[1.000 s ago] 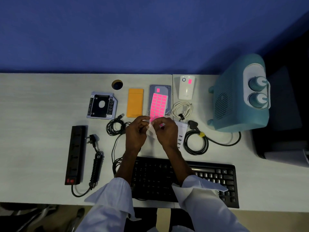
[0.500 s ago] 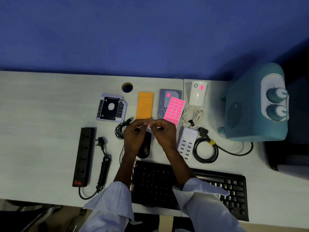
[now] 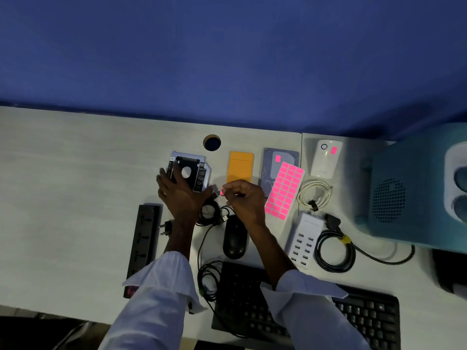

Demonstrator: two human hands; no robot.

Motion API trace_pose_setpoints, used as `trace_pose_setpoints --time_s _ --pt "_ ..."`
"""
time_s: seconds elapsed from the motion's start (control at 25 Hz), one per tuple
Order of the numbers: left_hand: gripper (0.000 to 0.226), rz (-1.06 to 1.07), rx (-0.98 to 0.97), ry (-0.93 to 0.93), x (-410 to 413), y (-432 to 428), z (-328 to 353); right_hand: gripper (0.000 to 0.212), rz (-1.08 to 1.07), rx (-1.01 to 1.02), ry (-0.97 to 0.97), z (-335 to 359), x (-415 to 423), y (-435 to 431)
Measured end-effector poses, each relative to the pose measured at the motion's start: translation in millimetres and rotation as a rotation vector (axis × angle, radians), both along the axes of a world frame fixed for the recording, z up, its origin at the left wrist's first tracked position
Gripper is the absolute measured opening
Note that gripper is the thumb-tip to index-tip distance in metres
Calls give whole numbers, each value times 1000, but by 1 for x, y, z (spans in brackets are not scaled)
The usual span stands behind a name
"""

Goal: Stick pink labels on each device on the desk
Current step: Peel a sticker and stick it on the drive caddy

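Moved: our left hand (image 3: pixel 177 195) has parted from the right and gone out to the drive caddy (image 3: pixel 189 170).
Left hand: fingers straight and spread, lying on the caddy's near corner, gripping nothing.
Right hand (image 3: pixel 242 200): thumb and forefinger pinch one pink label (image 3: pixel 222 191), just right of the left thumb.
Orange device (image 3: pixel 240 168): just beyond the right hand.
Label sheet (image 3: pixel 284 189): just right of the right hand, overlapping the hard drive (image 3: pixel 269 160).
White device (image 3: pixel 326 157): further right, pink-tagged.

Dim bluish light, soft shadows, slight motion blur, wide-angle edge bending
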State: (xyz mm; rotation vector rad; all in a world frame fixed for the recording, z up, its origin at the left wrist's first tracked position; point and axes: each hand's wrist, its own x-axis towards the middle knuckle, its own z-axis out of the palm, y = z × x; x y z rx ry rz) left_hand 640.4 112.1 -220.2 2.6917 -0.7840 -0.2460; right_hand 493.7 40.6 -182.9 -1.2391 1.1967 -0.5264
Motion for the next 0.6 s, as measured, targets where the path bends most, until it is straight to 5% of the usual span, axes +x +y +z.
trace_pose_setpoints --time_s 0.2,0.32,0.4,0.44,0.52,0.6 --pt "119 -62 7 -57 19 -5 -8 5 -7 59 -60 -6 23 -10" --pt "103 20 -48 135 27 -13 4 4 -24 91 -54 -5 27 -16" --pt "82 106 -289 589 42 -17 17 6 -35 134 -72 -2 30 -20" --pt "75 134 -492 961 46 -17 28 7 -37 155 -101 2 33 -22" --pt "84 169 -894 1558 43 -8 49 12 -4 134 -150 11 39 -26" --pt "75 191 -1030 1801 31 -5 59 12 61 59 -144 21 46 -28"
